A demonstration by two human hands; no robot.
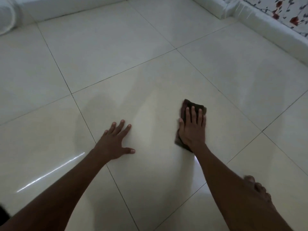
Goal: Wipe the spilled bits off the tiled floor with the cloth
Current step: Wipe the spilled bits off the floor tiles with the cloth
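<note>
The right hand [191, 129] lies flat, fingers straight and close together, pressing a dark brown folded cloth [193, 105] onto the glossy cream tiled floor [150, 72]. The cloth shows beyond the fingertips and along the thumb side of the palm; its edges look smeared, perhaps from motion blur. The left hand [115, 140] rests palm down on the same tile, well apart from the cloth, fingers spread and holding nothing. No spilled bits can be made out on the floor in this dim light. A bare foot [258, 189] sits beside the right forearm. A white skirting [266, 22] edges the floor at the far right.
</note>
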